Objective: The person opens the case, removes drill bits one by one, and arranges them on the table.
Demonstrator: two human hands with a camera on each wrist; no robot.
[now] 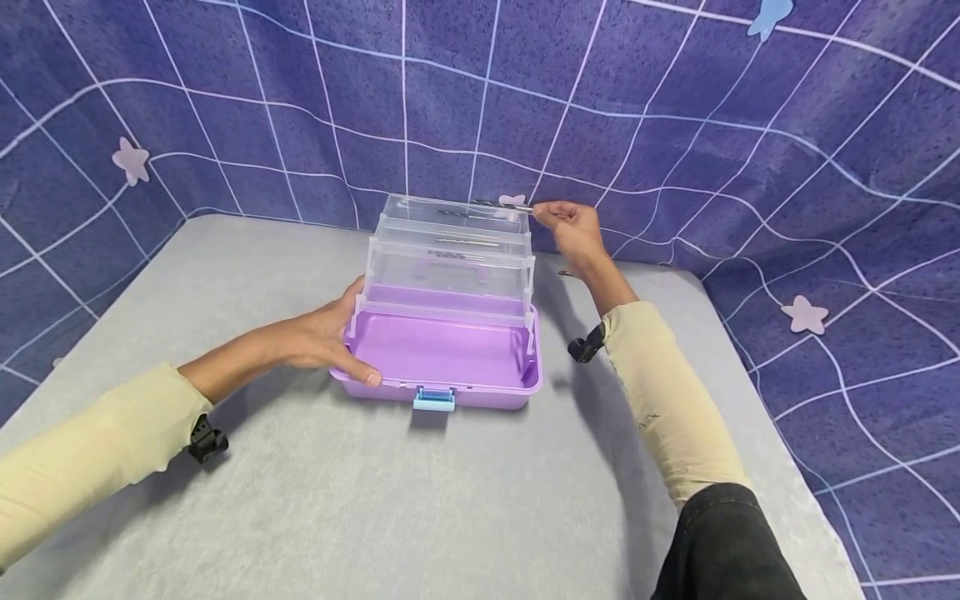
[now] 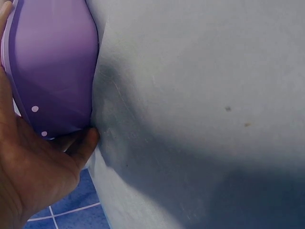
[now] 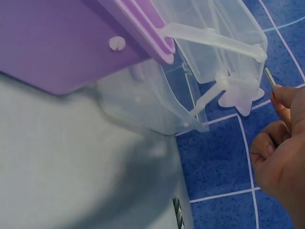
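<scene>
The grey bench (image 1: 420, 500) carries everything, with a blue grid backdrop (image 1: 675, 100) behind it. In the middle stands the purple storage box (image 1: 442, 362), opened out, its clear tiered trays (image 1: 450, 250) stepped up and back toward the far side. My left hand (image 1: 330, 333) steadies the box at its near left corner, thumb lying along the front rim and fingers pressed to the side wall, the forearm stretched low across the bench. My right hand (image 1: 573, 229) is raised at the far right, beside the top tray, pinching a slim drill bit (image 1: 502, 204) at one end. The bit's long axis runs crosswise, left from my fingertips, over the top tray's rim, so this hand is the nearer one. Another drill bit (image 3: 177, 212) lies on the bench by the box's right side.
</scene>
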